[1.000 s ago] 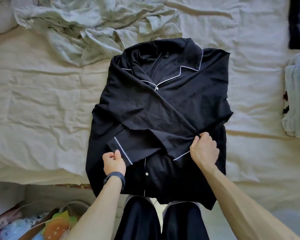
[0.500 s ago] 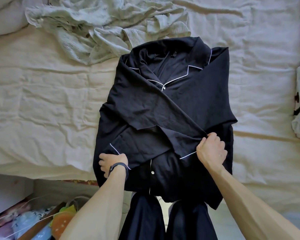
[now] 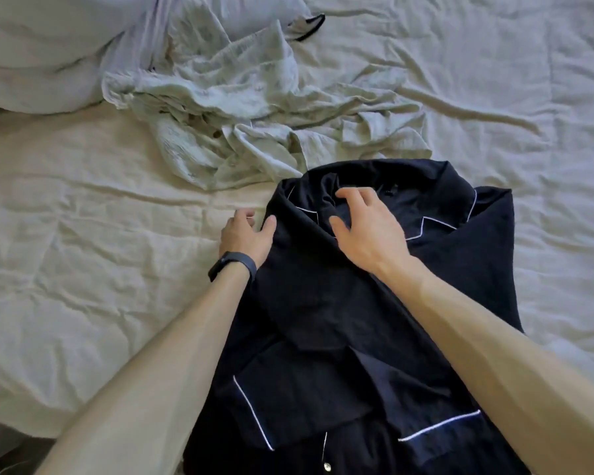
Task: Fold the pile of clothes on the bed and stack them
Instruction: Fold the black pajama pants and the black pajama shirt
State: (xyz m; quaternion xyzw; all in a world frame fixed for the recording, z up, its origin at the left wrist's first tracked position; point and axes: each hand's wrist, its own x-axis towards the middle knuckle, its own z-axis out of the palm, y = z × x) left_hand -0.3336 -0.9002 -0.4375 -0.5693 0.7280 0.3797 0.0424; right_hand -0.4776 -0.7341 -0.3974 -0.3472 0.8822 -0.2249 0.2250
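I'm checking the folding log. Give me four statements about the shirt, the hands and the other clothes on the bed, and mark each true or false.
The black shirt has its sleeves folded across its front. True.
The wristband is on the right wrist. False: it is on the wrist of the left hand.
The right hand is over the shirt's collar. True.
The pale green garment is neatly folded. False: it lies crumpled beyond the shirt.

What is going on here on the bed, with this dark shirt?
A person is folding a black pyjama shirt on the bed. Its sleeves lie crossed over the front. The left hand rests at the shoulder edge, thumb on the cloth; the right hand, fingers spread, is over the collar. A crumpled pale green garment lies beyond, not yet folded.
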